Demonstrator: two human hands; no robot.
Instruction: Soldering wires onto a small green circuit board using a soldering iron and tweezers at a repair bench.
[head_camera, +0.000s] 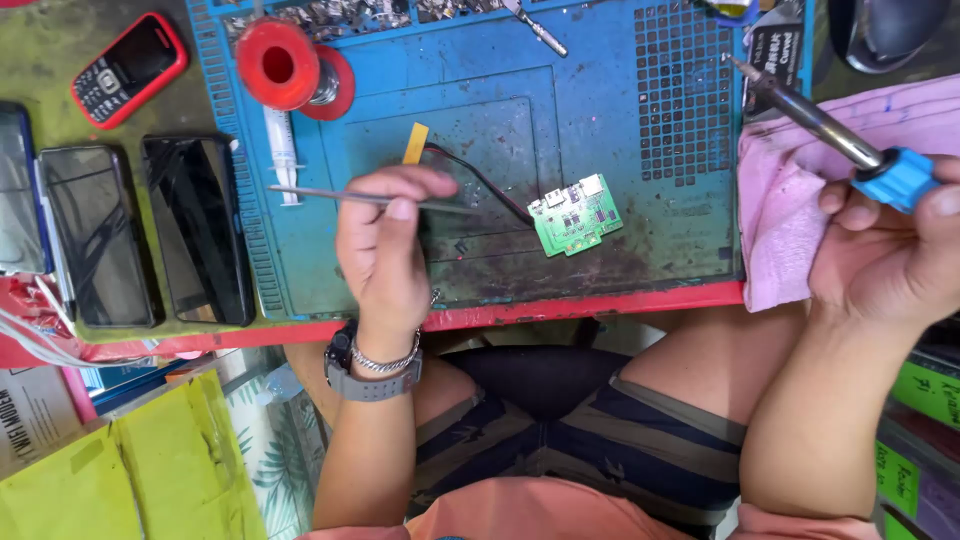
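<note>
My left hand (385, 245) pinches thin metal tweezers (330, 195) over the blue work mat (600, 120); their tips point right toward a small green circuit board (575, 215). Red and black wires (480, 178) run from the board up to a yellow tape strip (415, 142). My right hand (890, 250) grips a soldering iron by its blue handle (900, 178); its metal shaft (805, 110) points up-left, away from the board, over a pink cloth (790, 200).
A red solder spool (285, 65) and a syringe (283, 150) lie at the mat's left. Two dark smartphones (195, 225) and a red keypad phone (128, 68) rest on the green tabletop. Yellow envelopes (150, 470) sit below the table edge.
</note>
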